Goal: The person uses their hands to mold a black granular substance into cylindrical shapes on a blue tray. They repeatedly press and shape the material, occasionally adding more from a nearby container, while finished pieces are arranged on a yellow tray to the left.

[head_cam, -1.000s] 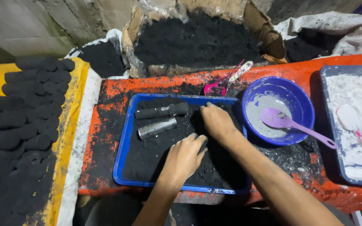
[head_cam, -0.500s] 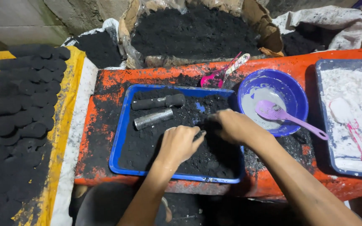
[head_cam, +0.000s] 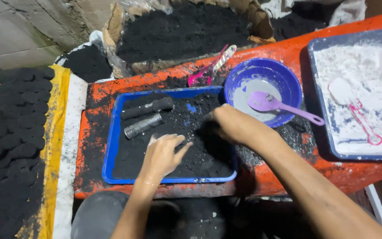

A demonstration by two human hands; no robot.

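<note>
Far left of the fingers, dark pressed briquettes (head_cam: 12, 128) lie in rows on a yellow sheet (head_cam: 54, 146), well apart from both hands. Up and left of the fingers, a torn cardboard box (head_cam: 116, 26) lined with plastic holds a heap of black powder (head_cam: 182, 31).

On the orange bench (head_cam: 111, 90) sits a blue tray (head_cam: 113, 146) spread with black powder mix (head_cam: 200, 155). In it, just beyond the left fingertips, lie two short cylinders: a black one (head_cam: 149, 108) and a metal tube (head_cam: 143, 125). The left hand (head_cam: 163, 152) rests flat on the mix, fingers (head_cam: 177, 141) released and spread, grasping nothing. The right hand (head_cam: 231, 125) presses into the mix beside it, its fingers curled downward; whether they clutch powder I cannot tell.

Past the right fingers stands a blue bowl (head_cam: 284, 82) with grey-white residue and a purple spoon (head_cam: 279, 106). A pink scoop (head_cam: 202, 75) lies behind the tray. Far right, a tray (head_cam: 317, 110) holds white powder and a pink-handled scoop (head_cam: 354, 110). The bench's near edge runs just below the blue tray.
</note>
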